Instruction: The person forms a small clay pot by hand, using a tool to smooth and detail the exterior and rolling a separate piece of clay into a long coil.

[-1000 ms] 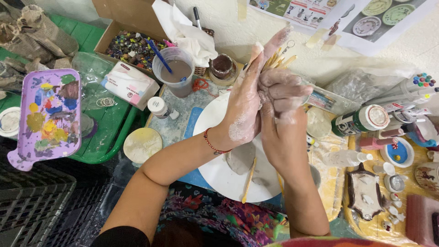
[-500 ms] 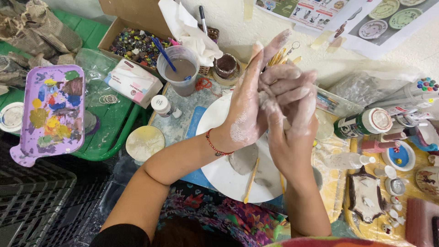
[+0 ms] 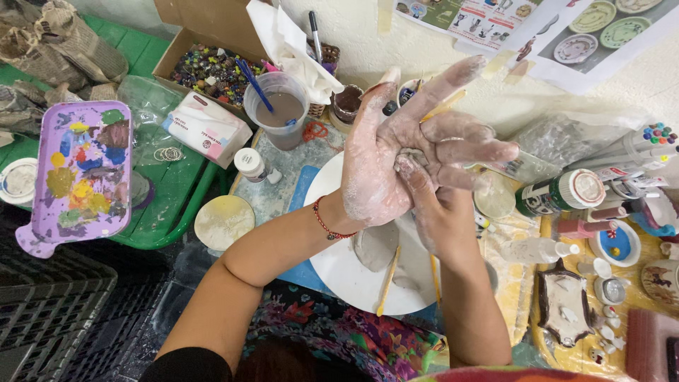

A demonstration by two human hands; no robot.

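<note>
My left hand (image 3: pixel 378 166), dusted with pale dried clay and with a red bead bracelet at the wrist, is raised above a white round board (image 3: pixel 339 272), palm turned up and fingers spread toward the right. My right hand (image 3: pixel 435 212) comes up from below; its thumb presses into the left palm and its fingers are hidden behind the left hand. A small grey bit may lie under the thumb; I cannot tell. On the board lie a flat grey clay piece (image 3: pixel 375 246) and two thin wooden sticks (image 3: pixel 387 279).
A cup of murky water (image 3: pixel 286 113) with a blue brush stands behind the board. A purple paint palette (image 3: pixel 81 170) rests on a green tray (image 3: pixel 177 194), next to a tissue box (image 3: pixel 209 127) and a bead box (image 3: pixel 212 71). Paint bottles (image 3: pixel 559 192) and small ceramics crowd the right. A black crate (image 3: pixel 49 311) sits lower left.
The hands were pressed palm to palm with fingers upward. Now the left hand has tilted open, fingers fanned to the right, and the right thumb sits on its palm.
</note>
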